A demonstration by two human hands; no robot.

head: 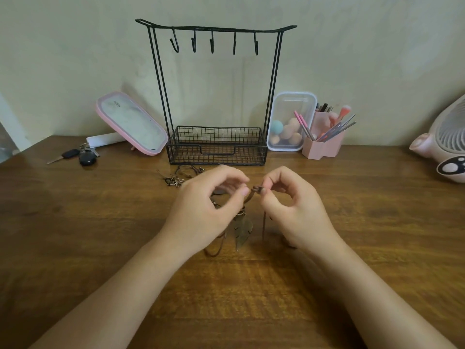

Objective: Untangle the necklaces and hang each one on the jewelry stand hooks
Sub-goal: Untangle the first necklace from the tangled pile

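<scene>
A black wire jewelry stand (161, 79) rises at the back of the wooden table, with several bare hooks (212, 44) on its top bar and a mesh basket (216, 147) at its base. In front of it, my left hand (206, 212) and my right hand (294, 210) pinch a brown cord necklace (255, 190) between them, raised off the table. Its leaf pendant (242, 231) dangles between my wrists, and cord loops trail down under both hands. A second tangle of necklaces (181, 175) lies on the table just left of my left hand, near the basket.
A pink-framed mirror (132, 123) leans at the back left with car keys (80, 155) beside it. A clear box of sponges (290, 122) and a pink brush holder (324, 144) stand right of the stand. A pink fan (445, 147) sits at the far right edge.
</scene>
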